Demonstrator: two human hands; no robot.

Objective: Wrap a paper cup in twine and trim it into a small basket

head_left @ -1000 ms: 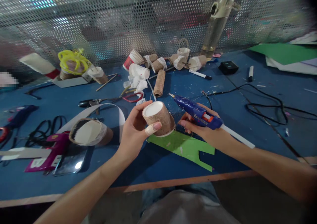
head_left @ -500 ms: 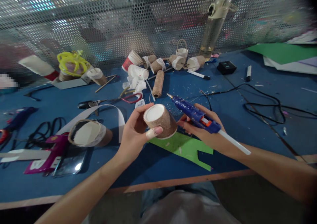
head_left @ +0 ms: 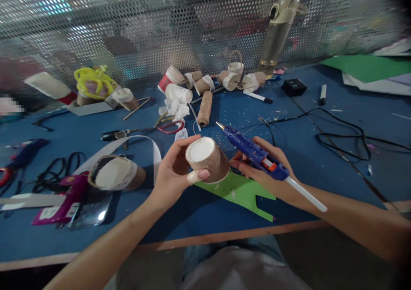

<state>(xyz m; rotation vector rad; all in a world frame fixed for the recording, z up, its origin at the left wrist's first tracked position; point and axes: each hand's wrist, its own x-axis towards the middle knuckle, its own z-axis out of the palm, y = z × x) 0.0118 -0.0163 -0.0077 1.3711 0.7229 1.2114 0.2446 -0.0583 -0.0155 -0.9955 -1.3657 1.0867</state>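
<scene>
My left hand is wrapped round a paper cup covered in brown twine, held bottom-up above the blue table. Its white base faces me and my thumb presses on its side. My right hand grips a blue glue gun with a white glue stick sticking out behind. The gun's nozzle points up and left, just right of the cup and apart from it. A green paper cut-out lies under both hands.
Another twine-wrapped cup lies left on a white paper strip. A twine spool, scissors, several small cups, a marker, a bottle and black cables lie farther back. A perforated metal screen closes the far side.
The glue gun has tilted a little, its nozzle moving slightly up and left towards the cup. The cup has barely shifted in my left hand.
</scene>
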